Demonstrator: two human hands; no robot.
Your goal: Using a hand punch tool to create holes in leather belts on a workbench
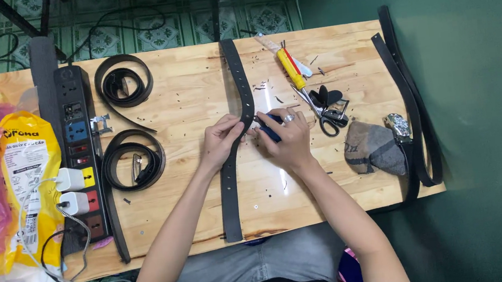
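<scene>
A long black belt [230, 180] lies stretched across the wooden table [190, 97] from the far edge to the near edge. My left hand [220, 141] pinches the belt near its middle. My right hand [288, 137], with a ring on one finger, grips a dark blue-handled tool [269, 126] whose tip meets the belt beside my left fingers. Small black scraps lie scattered around the belt.
Two coiled black belts [124, 83] [135, 162] lie left of centre beside a black power strip [81, 152] with white chargers. A yellow screwdriver [290, 68], scissors [322, 111], a grey cloth [376, 146] and more belts [412, 105] lie at the right. Yellow and pink bags [0, 180] sit far left.
</scene>
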